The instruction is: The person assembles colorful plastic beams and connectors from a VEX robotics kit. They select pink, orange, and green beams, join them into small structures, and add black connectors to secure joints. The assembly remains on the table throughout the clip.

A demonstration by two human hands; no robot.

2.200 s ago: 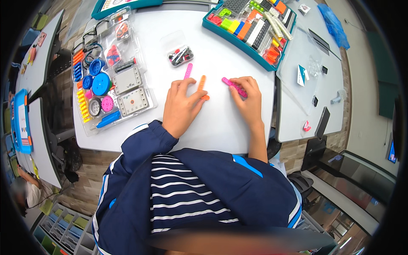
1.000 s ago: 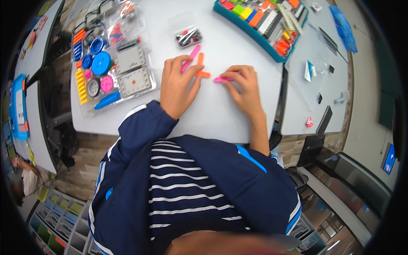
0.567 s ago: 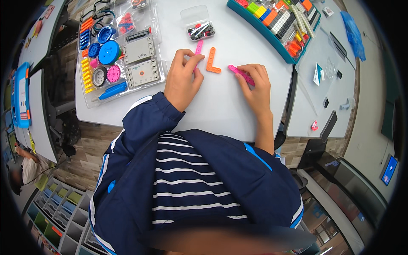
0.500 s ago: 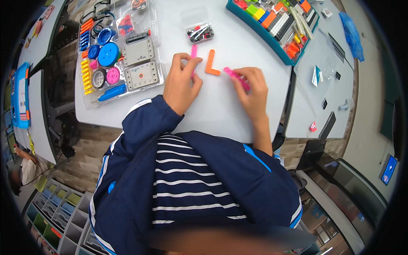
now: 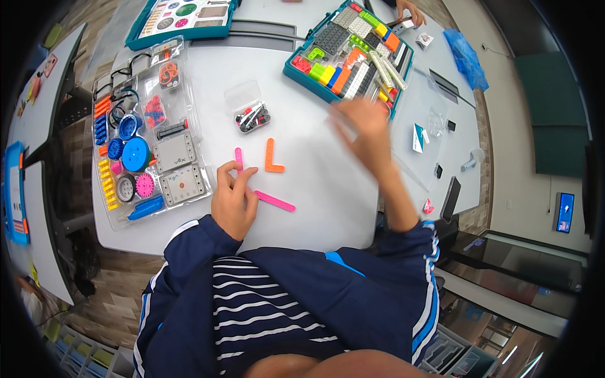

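The right hand (image 5: pixel 364 131), blurred beside the case's (image 5: pixel 309 87) near edge, could spill blocks (image 5: pixel 341 80) if it catches the rim. A careless twitch of the left hand (image 5: pixel 233 198) might skid the lower bar (image 5: pixel 275 201), whose end sits at the thumb. The left fingers are half curled over the upper bar (image 5: pixel 239 156) (pinching or merely resting, I cannot tell). Right of that bar, the orange L (image 5: pixel 270 154) lies on the table, apart from both hands. The right fingers are too smeared to judge their spread or hold.
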